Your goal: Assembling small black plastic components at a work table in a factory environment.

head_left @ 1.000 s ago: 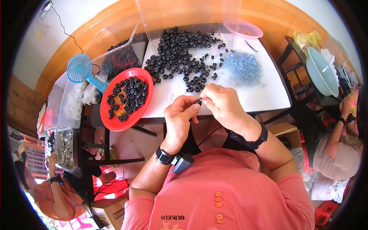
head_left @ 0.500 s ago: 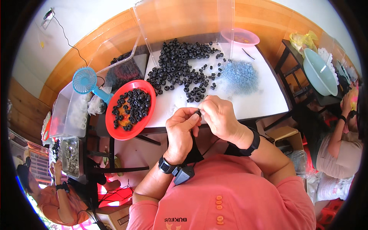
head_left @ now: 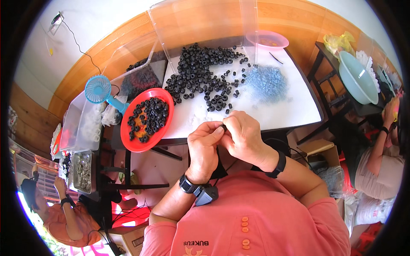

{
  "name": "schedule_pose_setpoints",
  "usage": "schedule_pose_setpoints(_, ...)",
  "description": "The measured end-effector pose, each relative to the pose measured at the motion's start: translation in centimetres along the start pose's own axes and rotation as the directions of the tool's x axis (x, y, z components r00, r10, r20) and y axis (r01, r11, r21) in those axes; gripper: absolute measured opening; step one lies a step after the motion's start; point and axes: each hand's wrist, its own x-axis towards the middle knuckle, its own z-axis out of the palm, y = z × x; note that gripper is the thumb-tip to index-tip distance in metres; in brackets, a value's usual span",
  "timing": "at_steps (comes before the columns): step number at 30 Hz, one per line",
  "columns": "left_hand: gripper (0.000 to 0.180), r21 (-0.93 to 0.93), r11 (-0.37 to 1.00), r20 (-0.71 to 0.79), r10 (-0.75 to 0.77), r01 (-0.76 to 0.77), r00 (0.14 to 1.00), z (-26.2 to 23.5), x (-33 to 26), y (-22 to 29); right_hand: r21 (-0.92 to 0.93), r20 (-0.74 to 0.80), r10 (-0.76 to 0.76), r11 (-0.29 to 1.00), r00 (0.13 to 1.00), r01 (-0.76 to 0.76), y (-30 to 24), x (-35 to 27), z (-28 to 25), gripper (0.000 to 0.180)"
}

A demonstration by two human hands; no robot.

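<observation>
At the far left I see a person in an orange top [head_left: 64,217] sitting low, beside a tray of small metal parts [head_left: 82,170]. Moving right, a blue handheld fan [head_left: 99,89] lies near a red plate [head_left: 132,141] filled with small black rings. The plate overhangs the left edge of a white table [head_left: 290,113]. On the table's far side lies a large heap of black rings [head_left: 200,72], and to its right a pile of pale blue pieces [head_left: 267,83].

At the table's near edge, my left hand [head_left: 204,147] and right hand [head_left: 244,138] meet, fingertips touching. Both are closed in a pinch on one small black ring [head_left: 224,127], held between them just above the near edge.

Further right, a pink bowl [head_left: 267,40] sits at the far corner, then a pale green basin [head_left: 358,79] on a side stand, and another seated person [head_left: 380,166] at the right rim.
</observation>
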Motion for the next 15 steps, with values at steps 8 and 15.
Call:
schedule_pose_setpoints(8,0.020,0.220,0.972,0.165,-0.125,0.087,0.978,-0.1,-0.6,0.7,-0.022,0.093,-0.023,0.999,0.995,0.025,1.1,-0.3,-1.8,0.028)
schedule_pose_setpoints(15,0.015,0.322,0.943,0.176,-0.146,0.083,0.974,-1.0,-1.5,1.3,0.152,0.162,0.021,0.987,0.987,-0.046,0.1,-0.6,-2.0,0.029)
